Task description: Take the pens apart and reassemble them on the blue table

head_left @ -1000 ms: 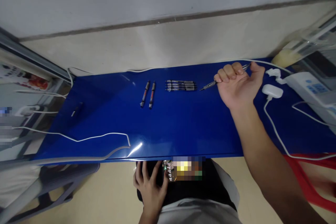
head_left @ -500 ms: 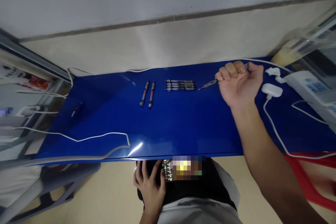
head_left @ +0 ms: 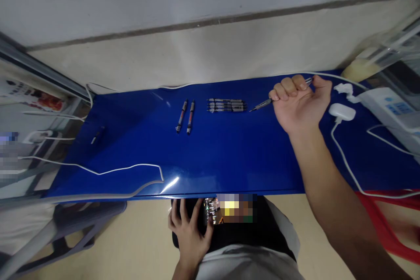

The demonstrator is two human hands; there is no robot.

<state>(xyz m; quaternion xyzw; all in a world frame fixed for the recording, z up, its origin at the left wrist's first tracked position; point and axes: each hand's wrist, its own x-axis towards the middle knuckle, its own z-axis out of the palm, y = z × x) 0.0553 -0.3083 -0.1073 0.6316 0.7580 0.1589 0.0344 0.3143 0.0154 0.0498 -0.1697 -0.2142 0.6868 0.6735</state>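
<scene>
My right hand (head_left: 300, 105) is raised palm-up over the right part of the blue table, its fingers curled round a pen (head_left: 262, 104). The pen's thin tip points left, and its other end shows by my thumb. Left of that tip, several grey and clear pens (head_left: 226, 105) lie side by side in a row. Two more pens with red markings, a left one (head_left: 181, 116) and a right one (head_left: 190, 117), lie apart from the row. My left hand (head_left: 192, 227) rests on my lap with fingers spread, its thumb at the edge of a lit phone (head_left: 212, 212).
A white charger (head_left: 342, 112) with a cable and a white device (head_left: 390, 109) stand at the right. A dark small object (head_left: 97, 135) lies far left. White cable (head_left: 121, 169) crosses the front left. A red stool (head_left: 387, 227) is at the lower right.
My left thumb has shifted right, onto the phone's lower edge. My right thumb lies slightly farther from the pen's end. The view has moved a little; the pens on the table stay put.
</scene>
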